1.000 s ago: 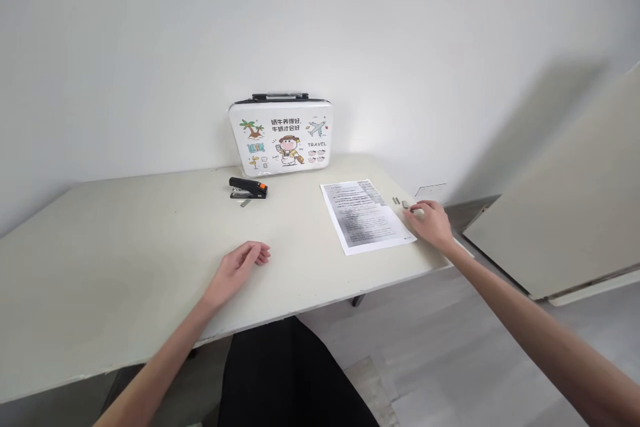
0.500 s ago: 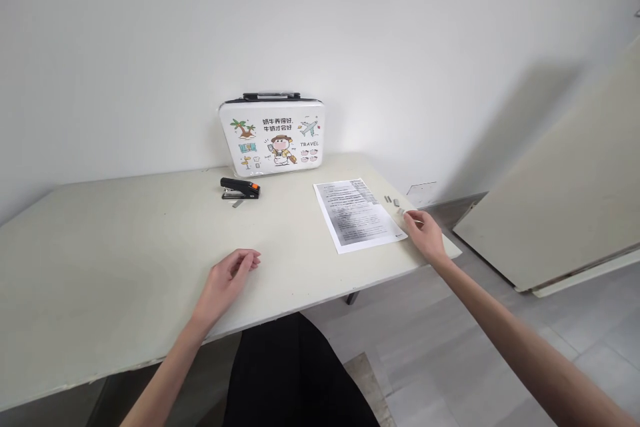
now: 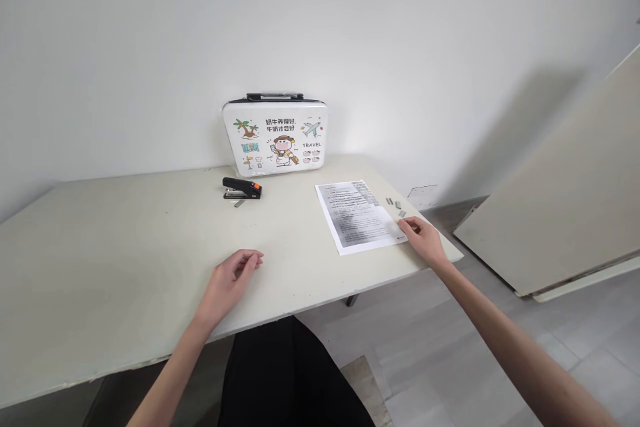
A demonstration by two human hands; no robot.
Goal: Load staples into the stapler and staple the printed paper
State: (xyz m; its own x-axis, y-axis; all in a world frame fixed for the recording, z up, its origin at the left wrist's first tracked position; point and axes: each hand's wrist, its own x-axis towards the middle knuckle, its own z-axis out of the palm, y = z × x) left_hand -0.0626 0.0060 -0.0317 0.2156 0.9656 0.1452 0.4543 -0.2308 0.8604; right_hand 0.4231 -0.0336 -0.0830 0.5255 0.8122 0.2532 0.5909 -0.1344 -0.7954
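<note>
My left hand point(image 3: 234, 281) rests on the table near its front edge, fingers loosely curled together with nothing seen in them. To the right, my right hand point(image 3: 423, 239) is at the right edge of a printed sheet of paper point(image 3: 357, 217). Its fingertips are by the sheet's edge, thumb a little apart from the index finger; whether they touch the paper I cannot tell. Just beyond those fingertips lies a small grey staple strip point(image 3: 402, 213), with several similar grey pieces point(image 3: 398, 205) close by. A black stapler point(image 3: 242, 188) with an orange patch stands farther back on the left.
A white case point(image 3: 276, 137) with cartoon pictures and a black handle stands against the wall. Another small grey strip point(image 3: 240, 203) lies before the stapler. The table point(image 3: 125, 260) ends just right of my right hand. A large pale panel point(image 3: 560, 200) leans at the right.
My right hand has moved slightly left, from the grey strips toward the paper's edge. The nearest strip now shows clear of my fingers. My left hand keeps its pose.
</note>
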